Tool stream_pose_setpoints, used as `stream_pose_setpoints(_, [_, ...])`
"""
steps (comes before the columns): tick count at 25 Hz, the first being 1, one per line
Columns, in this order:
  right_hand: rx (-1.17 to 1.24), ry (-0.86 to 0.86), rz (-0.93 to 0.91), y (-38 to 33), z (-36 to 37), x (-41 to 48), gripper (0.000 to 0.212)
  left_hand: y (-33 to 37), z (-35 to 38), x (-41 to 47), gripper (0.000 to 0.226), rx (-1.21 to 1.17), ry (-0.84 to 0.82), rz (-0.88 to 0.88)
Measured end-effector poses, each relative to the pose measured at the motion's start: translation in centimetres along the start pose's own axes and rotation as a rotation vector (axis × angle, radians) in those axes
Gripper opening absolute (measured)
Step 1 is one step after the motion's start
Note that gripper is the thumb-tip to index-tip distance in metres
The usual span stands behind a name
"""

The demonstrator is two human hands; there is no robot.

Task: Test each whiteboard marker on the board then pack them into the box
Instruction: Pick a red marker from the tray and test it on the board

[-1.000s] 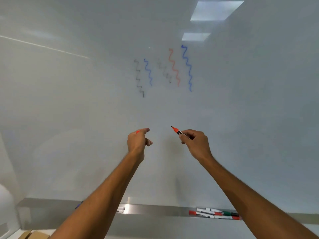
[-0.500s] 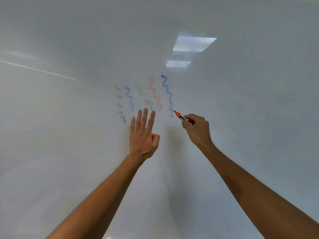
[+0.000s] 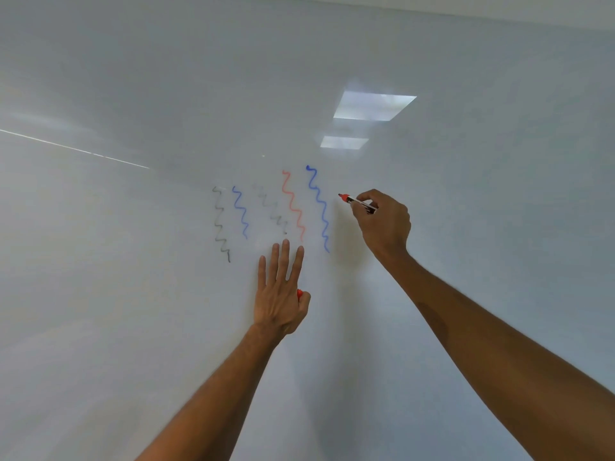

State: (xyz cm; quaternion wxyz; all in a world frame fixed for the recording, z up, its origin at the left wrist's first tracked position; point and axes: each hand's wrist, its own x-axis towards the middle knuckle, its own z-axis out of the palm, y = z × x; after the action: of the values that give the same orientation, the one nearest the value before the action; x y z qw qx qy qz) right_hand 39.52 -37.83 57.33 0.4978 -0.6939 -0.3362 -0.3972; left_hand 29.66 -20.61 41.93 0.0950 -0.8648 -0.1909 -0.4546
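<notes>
Head view: the right hand [image 3: 382, 224] pinches the red marker [image 3: 359, 203] close to its nib, fingers curled round the barrel. The bare tip points at the whiteboard [image 3: 133, 294] just right of the tall blue squiggle [image 3: 319, 207], level with its upper part. Whether the tip touches the board I cannot tell. Below that squiggle and a little left, the left hand [image 3: 279, 294] lies with its fingers straight against the board, while the thumb pins the red cap [image 3: 299, 293].

As I judge it, the stroke should start on bare board right of the blue squiggle and run down alongside it without crossing. Light, even pressure with the nib square to the surface would show the ink's true strength. The cap stays handy for closing. No box is in view.
</notes>
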Motion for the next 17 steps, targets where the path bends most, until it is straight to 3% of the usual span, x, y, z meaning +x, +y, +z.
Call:
stream_pose_setpoints(8, [0.163, 0.144, -0.196, 0.0, 2.3, 1.8, 0.017, -0.2, 1.2, 0.4, 0.085, 0.029, 0.007, -0.014])
stream_pose_setpoints(12, [0.325, 0.27, -0.19, -0.7, 2.9, 2.0, 0.012, -0.5, 1.9, 0.4, 0.082, -0.009, 0.08, -0.017])
stream_pose_setpoints(17, [0.422, 0.253, -0.225, -1.0, 3.1, 2.1, 0.02, -0.5, 2.3, 0.9, 0.078, 0.038, 0.17, 0.001])
